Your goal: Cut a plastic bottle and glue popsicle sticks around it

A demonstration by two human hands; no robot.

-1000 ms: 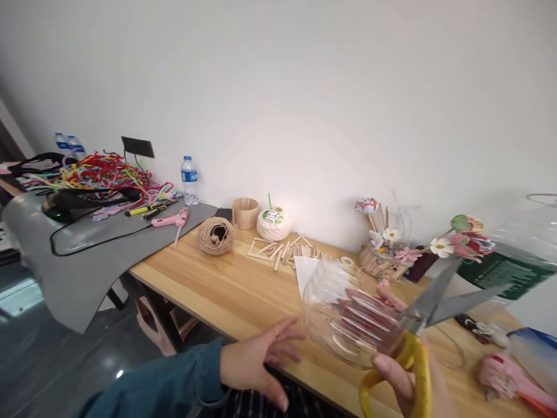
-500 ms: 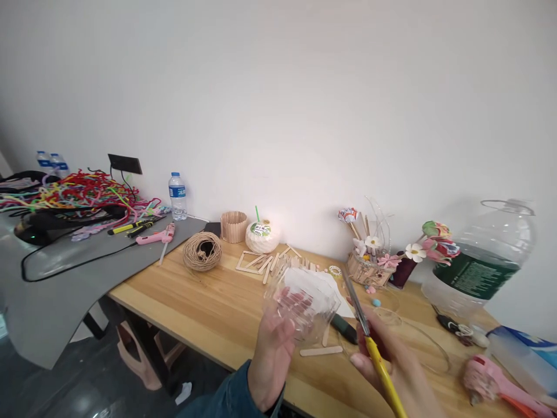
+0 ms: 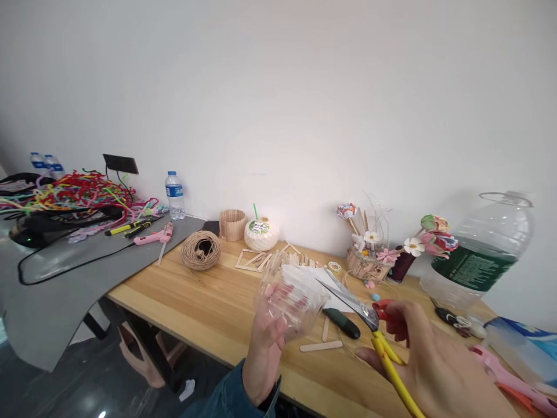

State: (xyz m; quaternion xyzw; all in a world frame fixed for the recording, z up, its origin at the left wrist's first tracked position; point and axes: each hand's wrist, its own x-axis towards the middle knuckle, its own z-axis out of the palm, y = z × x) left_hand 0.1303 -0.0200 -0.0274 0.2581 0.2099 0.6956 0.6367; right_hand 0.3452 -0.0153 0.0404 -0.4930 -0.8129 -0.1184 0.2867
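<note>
My left hand (image 3: 267,342) grips a clear, crumpled-looking plastic piece (image 3: 293,299), with its fingers showing through it. To the right, my right hand (image 3: 418,348) holds scissors (image 3: 369,316) with yellow and red handles. Their blades are slightly apart and point up and left, the tips close to the plastic's right side. White paper (image 3: 339,296) lies behind the plastic. Below the blades are a dark green-handled tool (image 3: 342,323) and a loose wooden stick (image 3: 321,346).
Twine (image 3: 201,251), a wooden-stick cup (image 3: 232,225) and a white coconut (image 3: 261,234) stand at the back left. A flower basket (image 3: 368,264) and a large bottle (image 3: 483,255) are at the right. A pink glue gun (image 3: 513,383) lies at the right edge.
The scissors have opened and swung left, their tips nearer the plastic. My right hand has turned and shows more of its back. The plastic has shifted slightly left with my left hand.
</note>
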